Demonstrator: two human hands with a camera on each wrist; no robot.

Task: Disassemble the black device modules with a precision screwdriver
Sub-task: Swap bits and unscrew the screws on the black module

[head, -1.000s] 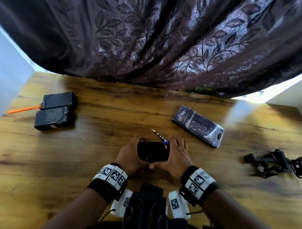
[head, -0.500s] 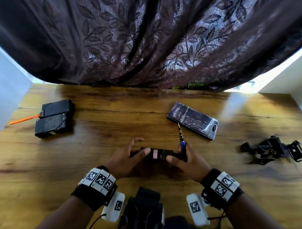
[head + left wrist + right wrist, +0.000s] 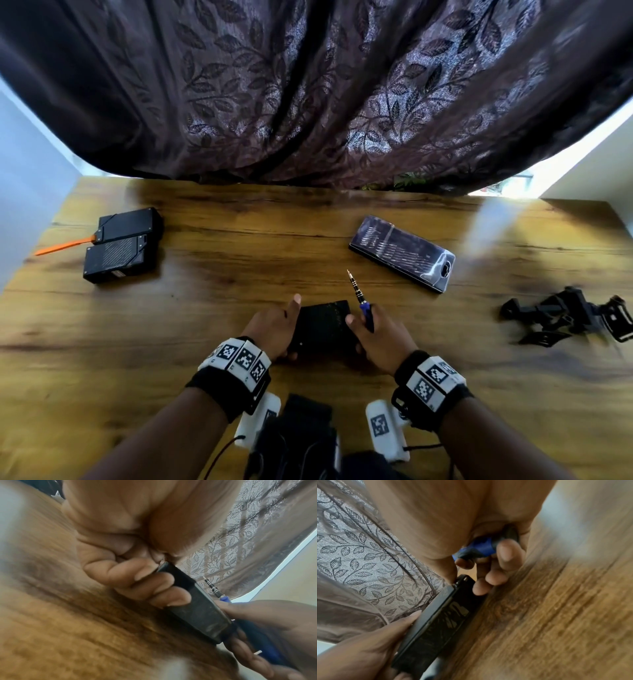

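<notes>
Both hands on one black module (image 3: 322,327), held just above the wooden table (image 3: 205,308).

Left hand (image 3: 274,325) grips its left edge, fingers curled under, thumb up. Right hand (image 3: 380,337) pinches the right edge while clamping the blue-handled screwdriver (image 3: 359,301), bit pointing away. Module looks tilted; views blurry. Two more modules (image 3: 123,248) far left, bit case (image 3: 402,253) right of centre.

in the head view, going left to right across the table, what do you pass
orange tool → two stacked black modules → left hand → black module held in both hands → right hand gripping the blue screwdriver → clear bit case → black bracket parts
</notes>
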